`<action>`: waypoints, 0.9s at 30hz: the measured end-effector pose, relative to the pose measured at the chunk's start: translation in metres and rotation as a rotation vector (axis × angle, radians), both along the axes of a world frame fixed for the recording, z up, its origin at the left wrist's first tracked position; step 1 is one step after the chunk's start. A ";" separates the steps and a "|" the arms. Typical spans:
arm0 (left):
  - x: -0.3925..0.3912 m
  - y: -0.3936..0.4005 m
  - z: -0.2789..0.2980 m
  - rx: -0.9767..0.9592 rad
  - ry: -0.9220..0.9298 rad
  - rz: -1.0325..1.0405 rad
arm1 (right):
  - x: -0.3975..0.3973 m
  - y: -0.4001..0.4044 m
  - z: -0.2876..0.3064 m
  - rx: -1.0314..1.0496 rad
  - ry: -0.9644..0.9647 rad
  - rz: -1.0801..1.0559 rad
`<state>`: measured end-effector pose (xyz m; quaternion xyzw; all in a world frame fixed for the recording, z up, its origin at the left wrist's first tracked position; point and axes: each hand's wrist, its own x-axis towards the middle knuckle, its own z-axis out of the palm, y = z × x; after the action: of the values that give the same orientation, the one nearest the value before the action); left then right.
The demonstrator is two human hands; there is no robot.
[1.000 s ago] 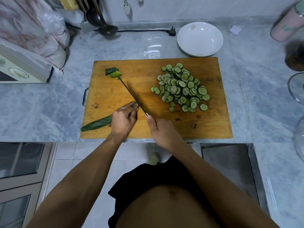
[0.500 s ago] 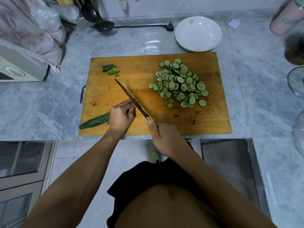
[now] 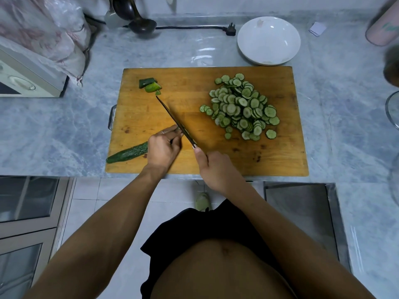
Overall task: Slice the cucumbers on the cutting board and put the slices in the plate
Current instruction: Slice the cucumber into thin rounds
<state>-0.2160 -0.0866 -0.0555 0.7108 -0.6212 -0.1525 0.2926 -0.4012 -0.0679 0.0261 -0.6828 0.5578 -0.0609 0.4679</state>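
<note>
ok so my left hand (image 3: 163,147) is clamped over the dark bumpy cucumber (image 3: 127,154) at the cutting board's (image 3: 151,117) near-left corner, long axis running left off the edge. Right hand (image 3: 212,167) is wrapped round the knife (image 3: 176,121), blade right against my left knuckles. Pale slices (image 3: 241,107) heaped far-right on the board, white plate (image 3: 268,41) just beyond.

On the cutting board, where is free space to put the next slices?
Bare wood lies between the knife and the slice pile, and along the cutting board's near right corner. It is crowded at the pile and around the left hand holding the cucumber.
</note>
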 end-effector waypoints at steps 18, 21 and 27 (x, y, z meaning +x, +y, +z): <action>0.007 0.006 -0.007 0.002 -0.155 -0.049 | -0.012 0.008 0.006 -0.058 -0.002 0.024; 0.006 0.006 -0.004 0.015 -0.149 -0.041 | -0.011 0.011 0.009 -0.075 -0.014 0.024; 0.004 0.006 -0.003 0.009 -0.077 -0.019 | -0.009 0.017 0.007 -0.067 -0.021 0.022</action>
<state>-0.2125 -0.0804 -0.0581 0.7117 -0.6378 -0.1307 0.2638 -0.4102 -0.0509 0.0334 -0.7035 0.5429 -0.0818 0.4512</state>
